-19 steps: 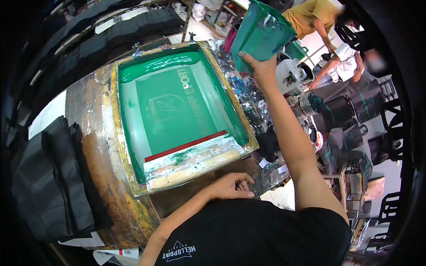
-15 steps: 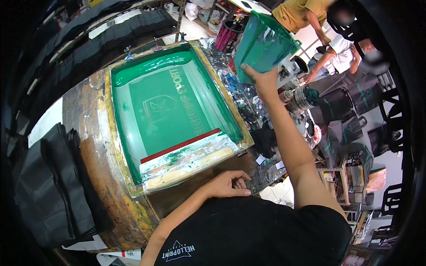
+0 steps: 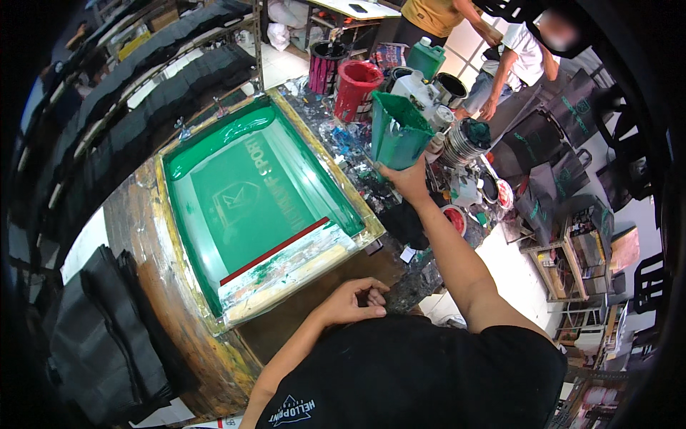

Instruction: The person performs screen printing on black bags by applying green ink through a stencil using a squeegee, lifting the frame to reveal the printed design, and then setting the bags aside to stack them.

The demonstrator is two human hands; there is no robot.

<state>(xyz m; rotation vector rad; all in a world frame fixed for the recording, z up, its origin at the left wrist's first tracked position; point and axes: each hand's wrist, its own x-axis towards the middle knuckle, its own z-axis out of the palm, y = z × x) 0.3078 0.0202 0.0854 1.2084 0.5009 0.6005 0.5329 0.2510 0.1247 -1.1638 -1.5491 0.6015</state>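
My right hand [image 3: 406,179] grips the lower part of a translucent green plastic ink tub [image 3: 400,139], its inside smeared with green ink. The tub is over the paint-stained table, beside several cans. In front of my body, my left hand [image 3: 355,300] holds nothing; its fingers are loosely bent, the thumb apart from them. To its left lies a screen printing frame [image 3: 175,247] with green ink pooled along its far end and a logo on the mesh. A squeegee [image 3: 286,272] with a wooden handle and red blade rests across the near end.
A red bucket [image 3: 357,89], a pink-streaked can [image 3: 327,68] and a green jug [image 3: 426,57] stand beyond the tub. Black bags [image 3: 100,322] are piled at the left. Racks [image 3: 193,79] hold dark sheets at the far left. Two people stand at the far right.
My right hand has lowered the green tub and brought it nearer, among the cans. The view has shifted, showing more of the table's far side. My left hand keeps its pose.
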